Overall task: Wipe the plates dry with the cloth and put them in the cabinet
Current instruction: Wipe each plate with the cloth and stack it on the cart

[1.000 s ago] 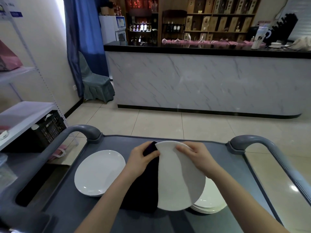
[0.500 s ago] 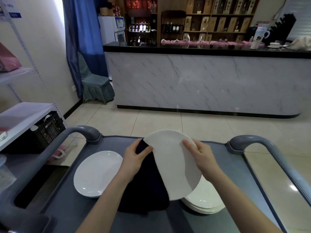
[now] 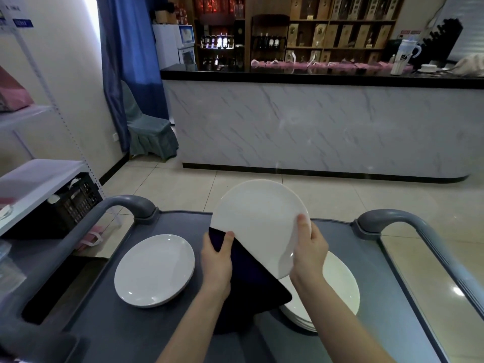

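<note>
- Left grip (image 3: 217,260) is clamped on a soft, dark cloth (image 3: 248,273), which is pressed against a round, glossy white plate (image 3: 259,221).
- Right grip (image 3: 310,254) is curled round that plate's rim; the plate is held tilted above the matte grey cart (image 3: 379,297).
- A single plate (image 3: 154,269) is laid on the cart's left; a plate stack (image 3: 340,281) is set at the right.
</note>
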